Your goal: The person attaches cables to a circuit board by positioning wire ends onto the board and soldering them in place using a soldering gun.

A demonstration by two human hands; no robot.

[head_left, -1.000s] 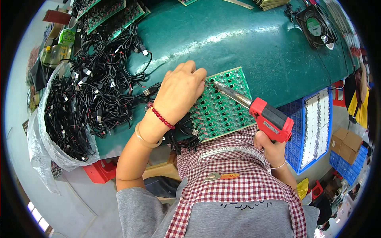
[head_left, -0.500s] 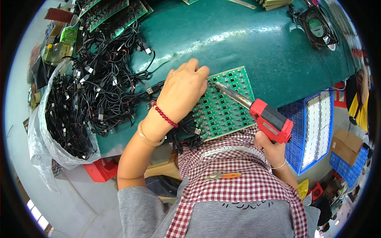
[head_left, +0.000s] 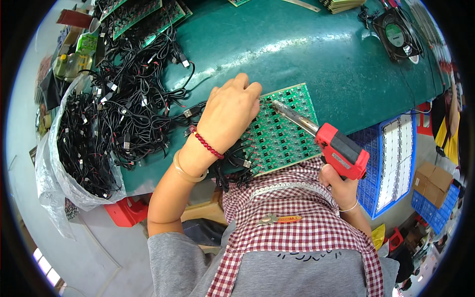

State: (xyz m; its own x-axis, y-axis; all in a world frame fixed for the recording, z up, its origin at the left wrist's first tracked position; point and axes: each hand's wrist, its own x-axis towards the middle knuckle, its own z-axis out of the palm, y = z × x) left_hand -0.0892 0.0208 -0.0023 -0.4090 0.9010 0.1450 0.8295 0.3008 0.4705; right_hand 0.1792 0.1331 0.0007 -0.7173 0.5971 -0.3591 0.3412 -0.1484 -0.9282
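Note:
A green circuit board panel (head_left: 284, 133) with rows of small components lies at the table's near edge. Black USB cables (head_left: 232, 173) with thin red wire ends line its left side. My left hand (head_left: 230, 109) is over the panel's upper left edge, fingers curled together in a pinch; its fingertips and whatever they hold are hidden behind the hand. My right hand (head_left: 339, 185) grips a red and black soldering gun (head_left: 341, 151). The gun's metal tip points left over the panel's upper part, close to my left fingers; I cannot tell whether it touches the board.
A large tangle of black USB cables (head_left: 131, 94) covers the green table's (head_left: 237, 44) left side, some in a clear plastic bag (head_left: 49, 173). More circuit boards (head_left: 133, 20) are stacked behind it. A black fan (head_left: 396, 32) stands far right. Blue trays (head_left: 381, 168) stand beside the table.
The soldering gun has shifted slightly to the right, and its tip sits a little farther from my left fingers. My left hand has hardly moved.

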